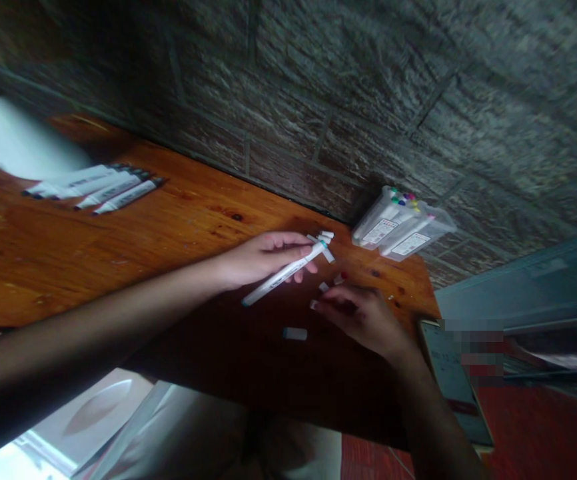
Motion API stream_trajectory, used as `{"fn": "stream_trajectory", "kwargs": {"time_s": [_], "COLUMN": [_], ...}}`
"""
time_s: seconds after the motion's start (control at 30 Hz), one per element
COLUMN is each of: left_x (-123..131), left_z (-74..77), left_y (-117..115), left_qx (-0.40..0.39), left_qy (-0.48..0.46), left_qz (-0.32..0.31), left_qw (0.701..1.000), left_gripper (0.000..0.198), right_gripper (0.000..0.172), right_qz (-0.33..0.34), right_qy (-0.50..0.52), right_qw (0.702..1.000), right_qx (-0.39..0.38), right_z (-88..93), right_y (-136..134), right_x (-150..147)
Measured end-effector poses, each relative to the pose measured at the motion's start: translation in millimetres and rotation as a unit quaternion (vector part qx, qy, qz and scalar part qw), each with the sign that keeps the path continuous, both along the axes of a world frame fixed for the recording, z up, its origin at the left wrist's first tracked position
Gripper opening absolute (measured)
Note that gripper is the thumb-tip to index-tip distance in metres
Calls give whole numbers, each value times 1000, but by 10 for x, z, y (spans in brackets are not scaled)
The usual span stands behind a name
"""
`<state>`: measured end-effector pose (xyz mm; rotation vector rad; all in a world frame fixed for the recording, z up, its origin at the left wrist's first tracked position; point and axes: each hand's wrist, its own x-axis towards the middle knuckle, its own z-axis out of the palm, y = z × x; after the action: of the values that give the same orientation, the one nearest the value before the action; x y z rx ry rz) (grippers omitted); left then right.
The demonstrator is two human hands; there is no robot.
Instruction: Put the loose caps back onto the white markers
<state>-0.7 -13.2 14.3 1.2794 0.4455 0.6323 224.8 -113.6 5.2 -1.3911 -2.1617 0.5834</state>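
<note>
Head view: left hand has marker in its grip; right hand looks narrow, can't tell if loaded. I reckon marker's light, stiff, smooth; take mid-barrel.

Illegible print on held marker

Wall: looked dim to you, darker toward the left
Table: was brighter on your left, shadowed near you
Lower left corner: glared white
Right side: showed blocky pixels
</note>
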Motion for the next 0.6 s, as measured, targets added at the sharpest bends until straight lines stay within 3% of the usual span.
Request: {"fn": "stream_trajectory", "kwargs": {"time_s": [0.17,0.33,0.47,0.6], "left_x": [12,4,22,-16], "left_z": [55,78,34,30], "left_y": [5,29,11,-4], "left_qx": [-180,-199,-138,76], "left_qy": [-196,-257,-229,-71], "left_qz": [26,85,55,70], "left_qw": [964,942,962,992], "left_gripper": [29,24,16,12], "right_gripper": [21,29,39,47], "right_qz": [-59,-86,-94,-149], "right_qy": [116,203,269,262], "right_qw": [991,972,949,950], "right_qx": [28,-78,-138,-77], "right_z": [49,4,-32,1], "right_y": [-65,-80,-47,-16], "right_x": [-210,-432,-430,-292]}}
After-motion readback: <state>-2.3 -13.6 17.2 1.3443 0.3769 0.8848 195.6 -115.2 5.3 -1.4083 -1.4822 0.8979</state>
